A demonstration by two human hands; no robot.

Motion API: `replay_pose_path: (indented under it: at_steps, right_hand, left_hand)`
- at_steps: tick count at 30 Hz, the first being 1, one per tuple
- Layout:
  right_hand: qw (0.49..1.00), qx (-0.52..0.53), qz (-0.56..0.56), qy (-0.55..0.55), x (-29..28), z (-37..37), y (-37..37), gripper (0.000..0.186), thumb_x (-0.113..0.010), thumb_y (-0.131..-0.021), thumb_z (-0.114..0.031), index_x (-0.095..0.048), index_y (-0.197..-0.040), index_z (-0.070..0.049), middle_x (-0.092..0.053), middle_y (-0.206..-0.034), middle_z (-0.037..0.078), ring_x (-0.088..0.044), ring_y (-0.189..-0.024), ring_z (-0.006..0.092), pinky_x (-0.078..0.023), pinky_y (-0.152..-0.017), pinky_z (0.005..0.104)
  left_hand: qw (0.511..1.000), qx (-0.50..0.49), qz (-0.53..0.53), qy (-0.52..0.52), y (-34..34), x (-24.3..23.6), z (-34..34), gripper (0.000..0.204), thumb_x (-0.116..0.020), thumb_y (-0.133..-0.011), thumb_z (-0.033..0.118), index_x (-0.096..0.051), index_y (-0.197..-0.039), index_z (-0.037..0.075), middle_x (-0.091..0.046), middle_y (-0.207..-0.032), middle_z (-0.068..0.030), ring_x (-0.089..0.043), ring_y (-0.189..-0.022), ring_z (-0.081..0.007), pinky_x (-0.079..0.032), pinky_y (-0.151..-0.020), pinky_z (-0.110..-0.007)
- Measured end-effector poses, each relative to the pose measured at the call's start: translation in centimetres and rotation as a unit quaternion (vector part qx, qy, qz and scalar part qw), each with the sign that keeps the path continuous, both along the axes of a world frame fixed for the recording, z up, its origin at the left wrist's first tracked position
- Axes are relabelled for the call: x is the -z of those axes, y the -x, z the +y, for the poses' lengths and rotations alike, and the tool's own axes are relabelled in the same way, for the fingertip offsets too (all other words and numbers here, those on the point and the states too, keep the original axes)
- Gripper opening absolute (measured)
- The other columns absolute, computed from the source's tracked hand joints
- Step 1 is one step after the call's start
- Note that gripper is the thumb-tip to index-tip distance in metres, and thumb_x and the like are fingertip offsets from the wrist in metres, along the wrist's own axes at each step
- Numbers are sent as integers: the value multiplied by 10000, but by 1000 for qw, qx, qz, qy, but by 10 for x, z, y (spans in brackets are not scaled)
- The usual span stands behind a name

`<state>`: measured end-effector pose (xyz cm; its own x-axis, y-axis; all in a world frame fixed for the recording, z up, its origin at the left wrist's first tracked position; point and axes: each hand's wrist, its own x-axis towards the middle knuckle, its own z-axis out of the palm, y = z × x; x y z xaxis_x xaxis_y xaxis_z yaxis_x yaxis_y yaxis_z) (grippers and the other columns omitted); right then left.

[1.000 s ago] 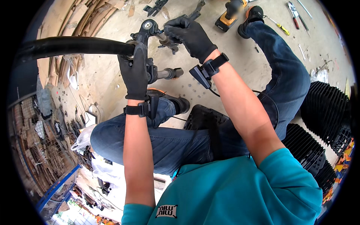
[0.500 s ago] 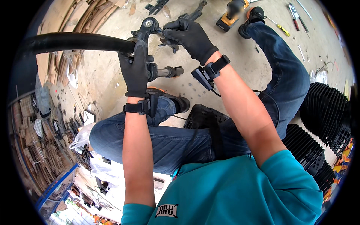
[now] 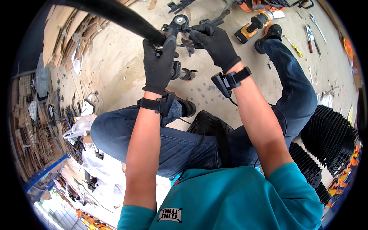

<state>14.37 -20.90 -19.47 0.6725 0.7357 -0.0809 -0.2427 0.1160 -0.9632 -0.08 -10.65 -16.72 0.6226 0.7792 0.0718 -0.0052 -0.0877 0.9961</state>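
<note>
A black assembly joins a long thick black tube [image 3: 119,17] to a bracket with a round bolted eye [image 3: 180,21]. My left hand [image 3: 158,67], in a black glove, is wrapped around the assembly just below the tube's metal collar. A short grey shaft [image 3: 186,74] juts out to the right below that hand. My right hand [image 3: 216,44], gloved too, has its thumb and fingers pinched together at the bracket's right side. Whatever lies between those fingertips is hidden.
A yellow-and-black cordless drill [image 3: 253,27] lies on the concrete floor beyond my right foot. Further right are a yellow-handled screwdriver [image 3: 297,50] and pliers [image 3: 309,38]. Flattened cardboard [image 3: 63,32] is piled at the far left. Black ribbed parts [image 3: 326,134] stand at my right.
The tube's free end has swung away from me, toward the top of the picture. Both hands appear further right with the assembly, and the view has shifted. Both stay closed.
</note>
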Motion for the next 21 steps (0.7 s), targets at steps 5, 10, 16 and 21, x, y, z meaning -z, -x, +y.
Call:
replay_pose_path:
  at_steps: [5,10,16,21]
  right_hand:
    - [998,-52,21,-10,-3,-8,-6,281,-646,-916,-51,-619,-1166,75,-714,-961,106,-688,-857,142,-547,-764,270]
    - [998,-25,-49,12,-1,-5,-4,223,-632,-937,-74,-640,-1112,64,-712,-955,91,-675,-826,127,-549,-741,269]
    - [992,-19,-74,96,-7,-2,3,205,-615,-971,-148,-672,-1050,32,-696,-866,69,-634,-735,101,-546,-679,262]
    - [995,9,-89,39,-4,-1,-1,177,-647,-938,-95,-656,-1081,10,-688,-912,57,-624,-781,87,-527,-682,250]
  left_hand:
    - [1000,11,2,11,2,1,0,337,-680,-933,191,-525,-1208,75,-614,-950,-26,-657,-727,-145,-522,-557,-258]
    - [1000,9,4,5,0,1,-2,355,-717,-900,193,-505,-1128,23,-685,-887,-61,-641,-737,-95,-510,-637,-265]
    - [998,52,-8,22,7,-6,4,357,-705,-910,201,-504,-1156,38,-671,-941,-48,-644,-799,-99,-518,-698,-266]
    - [986,155,47,29,18,-22,24,339,-655,-942,164,-533,-1231,34,-606,-986,-16,-565,-840,-76,-492,-752,-249]
